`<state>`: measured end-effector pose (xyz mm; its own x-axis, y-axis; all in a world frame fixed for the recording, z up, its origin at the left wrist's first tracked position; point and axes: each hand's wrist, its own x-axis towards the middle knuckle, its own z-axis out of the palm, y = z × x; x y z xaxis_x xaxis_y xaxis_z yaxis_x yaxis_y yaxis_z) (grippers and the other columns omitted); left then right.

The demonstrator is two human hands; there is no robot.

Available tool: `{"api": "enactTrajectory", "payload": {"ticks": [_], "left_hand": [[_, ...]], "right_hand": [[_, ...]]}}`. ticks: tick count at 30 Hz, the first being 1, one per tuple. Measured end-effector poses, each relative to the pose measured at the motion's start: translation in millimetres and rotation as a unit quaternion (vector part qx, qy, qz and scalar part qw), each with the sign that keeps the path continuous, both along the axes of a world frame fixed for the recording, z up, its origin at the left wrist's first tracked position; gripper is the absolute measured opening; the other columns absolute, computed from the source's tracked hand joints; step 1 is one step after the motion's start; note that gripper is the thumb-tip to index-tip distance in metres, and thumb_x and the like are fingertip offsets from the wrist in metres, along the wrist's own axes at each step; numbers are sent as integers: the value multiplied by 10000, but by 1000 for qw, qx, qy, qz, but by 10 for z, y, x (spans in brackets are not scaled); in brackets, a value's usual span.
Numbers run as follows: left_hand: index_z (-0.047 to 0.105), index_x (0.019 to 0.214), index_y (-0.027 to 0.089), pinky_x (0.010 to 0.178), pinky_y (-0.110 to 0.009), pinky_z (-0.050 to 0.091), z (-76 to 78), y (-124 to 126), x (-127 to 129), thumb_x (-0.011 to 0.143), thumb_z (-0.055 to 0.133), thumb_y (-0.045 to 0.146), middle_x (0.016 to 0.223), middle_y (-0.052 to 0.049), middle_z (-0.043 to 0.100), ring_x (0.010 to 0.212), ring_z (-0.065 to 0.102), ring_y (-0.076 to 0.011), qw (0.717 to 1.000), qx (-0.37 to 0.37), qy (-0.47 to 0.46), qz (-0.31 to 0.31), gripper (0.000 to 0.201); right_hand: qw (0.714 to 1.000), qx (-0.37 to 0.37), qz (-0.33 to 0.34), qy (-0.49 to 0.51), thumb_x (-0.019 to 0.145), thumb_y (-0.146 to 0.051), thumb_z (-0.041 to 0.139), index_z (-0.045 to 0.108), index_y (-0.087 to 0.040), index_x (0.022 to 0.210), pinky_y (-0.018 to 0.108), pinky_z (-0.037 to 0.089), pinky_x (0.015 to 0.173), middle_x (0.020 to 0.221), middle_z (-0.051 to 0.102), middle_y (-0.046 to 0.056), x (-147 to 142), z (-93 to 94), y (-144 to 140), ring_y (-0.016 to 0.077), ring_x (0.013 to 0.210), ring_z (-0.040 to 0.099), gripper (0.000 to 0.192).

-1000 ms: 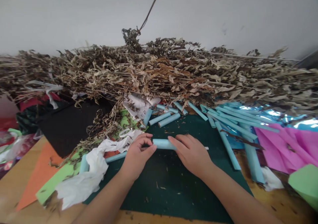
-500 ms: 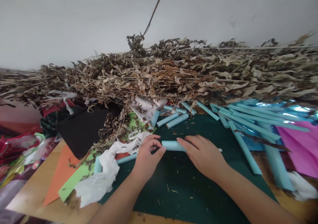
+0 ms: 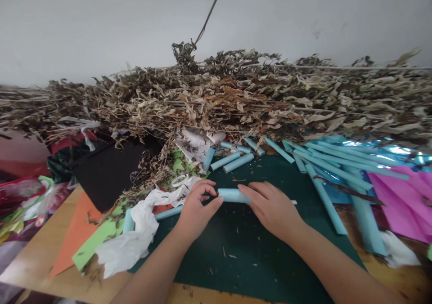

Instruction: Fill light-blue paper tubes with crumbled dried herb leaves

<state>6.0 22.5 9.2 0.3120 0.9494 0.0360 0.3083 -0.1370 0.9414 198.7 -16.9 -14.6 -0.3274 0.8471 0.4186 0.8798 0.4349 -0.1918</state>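
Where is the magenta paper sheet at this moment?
In the head view the magenta paper sheet lies at the far right of the table, beside the long blue paper rolls and below the shiny blue foil.

Between our left hand [image 3: 197, 208] and right hand [image 3: 272, 207] we see a smooth, matt blue paper roll [image 3: 233, 195]. Under our hands lies a dull dark green mat [image 3: 256, 259]. Past our fingers sit dry, rough, crinkly brown leaves [image 3: 222, 101]. Right of our right hand, shiny blue foil [image 3: 394, 153] gleams. Left of our left hand lies soft, crumpled white paper [image 3: 135, 236].
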Motion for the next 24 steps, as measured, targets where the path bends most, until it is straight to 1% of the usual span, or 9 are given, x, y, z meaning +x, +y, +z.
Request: {"api": "enactTrajectory", "payload": {"ticks": [2, 5, 8, 11, 15, 20, 24], "left_hand": [[485, 707, 171, 717, -279, 396, 3, 3, -9, 682, 533, 228, 975, -57, 467, 913, 464, -175, 999, 7, -45, -1, 78], [520, 753, 169, 703, -267, 401, 30, 2, -21, 721, 492, 250, 933, -58, 504, 888, 480, -168, 996, -5, -92, -11, 91], [565, 752, 155, 706, -267, 400, 66, -12, -23, 729, 486, 251, 857, -55, 540, 822, 504, -160, 995, -8, -95, -37, 127], [592, 729, 145, 681, -261, 402, 93, -41, -24, 727, 500, 256, 782, -49, 556, 740, 515, -147, 995, 4, -74, -67, 144], [603, 708, 142, 646, -253, 405, 114, -73, -40, 735, 501, 258, 726, -48, 568, 682, 517, -136, 994, 34, -58, -90, 157], [593, 660, 138, 629, -245, 412, 131, -64, -47, 738, 488, 238, 690, -48, 572, 656, 523, -131, 993, 58, -29, -97, 164], [583, 641, 143, 610, -243, 415, 127, -41, -36, 719, 497, 213, 669, -44, 573, 647, 525, -134, 994, 67, -5, -91, 136]], "right_hand": [[996, -43, 18, 77, 784, -134, 392, 456, -176, 1090, 367, 439, 687, 965, 529, 102, 23, -7, 16, 219, 835, 483, 315], [973, -110, 63, 192, 776, -157, 433, 439, -208, 1081, 332, 442, 740, 988, 520, 82, 68, -34, 43, 191, 900, 495, 309], [955, -142, 99, 242, 763, -142, 451, 430, -238, 1073, 320, 430, 778, 1010, 510, 62, 95, -65, 52, 173, 925, 495, 325], [945, -169, 116, 255, 759, -134, 465, 430, -247, 1061, 317, 421, 791, 1020, 497, 57, 92, -79, 41, 167, 939, 485, 324], [941, -189, 130, 248, 763, -146, 475, 446, -234, 1049, 337, 410, 798, 1013, 494, 69, 78, -79, 33, 177, 946, 477, 301], [940, -192, 131, 249, 763, -139, 473, 455, -220, 1049, 347, 404, 802, 1014, 497, 76, 76, -68, 37, 183, 949, 476, 298], [937, -208, 129, 251, 757, -138, 474, 460, -223, 1050, 360, 406, 793, 1012, 499, 79, 82, -53, 35, 190, 936, 483, 305]]}}
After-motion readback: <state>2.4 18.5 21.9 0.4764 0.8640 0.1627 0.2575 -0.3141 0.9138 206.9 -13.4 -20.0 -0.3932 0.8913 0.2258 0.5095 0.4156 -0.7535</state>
